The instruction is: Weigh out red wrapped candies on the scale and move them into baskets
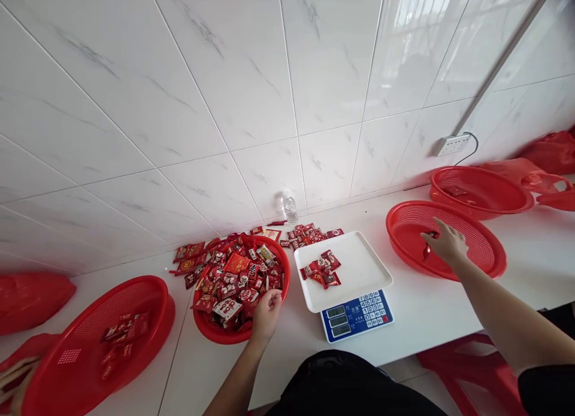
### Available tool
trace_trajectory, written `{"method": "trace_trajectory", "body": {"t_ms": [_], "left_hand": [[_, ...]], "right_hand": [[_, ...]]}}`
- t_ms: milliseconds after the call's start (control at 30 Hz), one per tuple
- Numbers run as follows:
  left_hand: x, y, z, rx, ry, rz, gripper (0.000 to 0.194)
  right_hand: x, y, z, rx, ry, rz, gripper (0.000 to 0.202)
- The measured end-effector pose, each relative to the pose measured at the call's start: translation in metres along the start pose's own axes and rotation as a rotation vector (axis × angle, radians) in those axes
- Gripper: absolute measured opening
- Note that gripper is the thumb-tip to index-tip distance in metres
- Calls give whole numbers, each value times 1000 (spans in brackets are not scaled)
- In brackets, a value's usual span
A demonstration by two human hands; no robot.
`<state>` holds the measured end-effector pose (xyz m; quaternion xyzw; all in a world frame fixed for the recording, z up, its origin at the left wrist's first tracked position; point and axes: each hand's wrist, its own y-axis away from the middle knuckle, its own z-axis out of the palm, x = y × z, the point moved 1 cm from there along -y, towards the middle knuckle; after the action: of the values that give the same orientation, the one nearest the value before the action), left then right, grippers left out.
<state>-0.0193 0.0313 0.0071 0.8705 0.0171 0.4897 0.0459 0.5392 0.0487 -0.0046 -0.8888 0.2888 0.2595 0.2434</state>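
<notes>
My left hand is closed at the right rim of a round red basket heaped with red candy packets; what its fingers hold, if anything, is hidden. Over another red basket on the right, my right hand has its fingers apart, with a small dark red packet just below the fingertips. Between the two baskets stands a blue digital scale with a white tray. Several red packets lie on the left part of that tray.
Loose packets and a clear plastic bottle sit near the wall. A red basket is at the back right. Another person's hand is beside a tilted red basket at left. A red stool stands below the table.
</notes>
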Motion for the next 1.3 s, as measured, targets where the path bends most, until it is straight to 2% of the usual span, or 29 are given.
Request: {"method": "trace_trajectory", "body": {"t_ms": [67,133,200,300,367,433,500,600,733,867,1000,1133,1233,1300], "left_hand": [[-8,-3,-5,46,-127,55,27],[-18,-5,-6,42,-253,110,32],[-29,-3,-3,1,-360,137,41],[-42,1,4,-66,-497,145,51],[-47,4,8,-96,-574,139,55],[-49,6,10,-116,-621,128,56],[-50,9,10,-126,-645,122,56],[-50,12,11,-126,-672,115,57],[-50,14,14,-110,-739,108,56],[-51,14,17,-102,-800,131,54],[-49,13,17,-93,-829,133,54],[-48,14,18,-102,-836,134,54],[-48,15,19,-90,-842,126,53],[-48,14,19,-83,-847,131,52]], "right_hand": [[-7,4,11,-90,77,-19,72],[-35,25,32,-199,119,-112,72],[-77,60,59,-307,113,-254,65],[-145,123,100,-616,145,-507,65],[-180,158,120,-784,184,-551,66],[-202,180,133,-857,197,-551,68],[-211,192,139,-848,181,-590,67],[-209,197,142,-770,79,-669,53],[-198,197,141,-744,-26,-652,40],[-191,190,145,-716,-131,-512,36],[-181,178,142,-652,-305,-253,44],[-149,153,119,-603,-480,10,60],[-108,113,88,-517,-602,191,61],[-77,79,64,-395,-671,326,56]]}}
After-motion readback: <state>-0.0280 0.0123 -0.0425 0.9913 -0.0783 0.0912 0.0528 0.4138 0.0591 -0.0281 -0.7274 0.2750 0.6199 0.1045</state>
